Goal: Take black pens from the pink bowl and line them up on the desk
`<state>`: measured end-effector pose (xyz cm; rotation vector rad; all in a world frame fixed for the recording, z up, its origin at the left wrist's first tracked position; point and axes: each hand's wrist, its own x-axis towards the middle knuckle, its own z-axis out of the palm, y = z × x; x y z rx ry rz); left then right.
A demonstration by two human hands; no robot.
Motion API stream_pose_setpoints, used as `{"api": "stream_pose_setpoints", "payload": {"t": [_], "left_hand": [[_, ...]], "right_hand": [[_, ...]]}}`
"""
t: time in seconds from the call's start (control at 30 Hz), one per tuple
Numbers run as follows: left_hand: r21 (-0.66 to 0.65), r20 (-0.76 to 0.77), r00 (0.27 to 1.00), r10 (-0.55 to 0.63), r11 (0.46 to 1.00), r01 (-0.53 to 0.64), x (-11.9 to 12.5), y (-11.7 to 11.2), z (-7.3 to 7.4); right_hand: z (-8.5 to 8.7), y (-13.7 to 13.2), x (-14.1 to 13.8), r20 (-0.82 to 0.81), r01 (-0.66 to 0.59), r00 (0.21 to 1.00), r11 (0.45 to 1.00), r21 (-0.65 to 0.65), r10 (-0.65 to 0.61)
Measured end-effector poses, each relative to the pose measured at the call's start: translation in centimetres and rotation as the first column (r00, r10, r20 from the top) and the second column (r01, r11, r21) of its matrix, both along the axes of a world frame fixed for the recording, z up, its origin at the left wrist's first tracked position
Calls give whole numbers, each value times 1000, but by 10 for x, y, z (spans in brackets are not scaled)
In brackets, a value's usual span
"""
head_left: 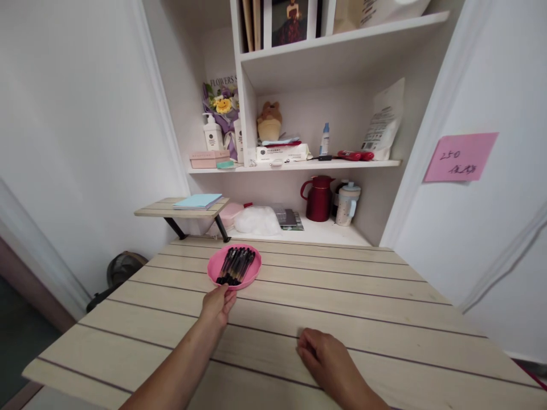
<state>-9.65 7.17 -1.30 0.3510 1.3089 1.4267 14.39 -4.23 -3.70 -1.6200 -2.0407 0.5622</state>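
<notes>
A round pink plate point(258, 267) with a raised rim stands on the left part of the wooden table, towards the back. Several black pens point(236, 265) lie side by side in it, slanting the same way. My left hand point(218, 304) pinches the near rim of the plate between thumb and fingers. To the right, and apart from the plate, my right hand point(318, 353) rests on the table with its fingers curled in and nothing visible in them.
Behind the table point(342, 290) rises a white shelf unit. Its low level holds a red jug point(318, 198) and a pale cup point(347, 204). A small raised stand point(160, 208) with blue paper point(199, 201) is at the back left. A pink note point(460, 157) sticks to the right wall.
</notes>
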Motion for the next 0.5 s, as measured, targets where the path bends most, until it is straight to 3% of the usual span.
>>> {"api": "stream_pose_setpoints", "payload": {"t": [0.5], "left_hand": [[56,40,999,-2,998,0,20,1,-3]], "right_hand": [[-6,1,-1,2,-3,1000,1000,-29,3]]}}
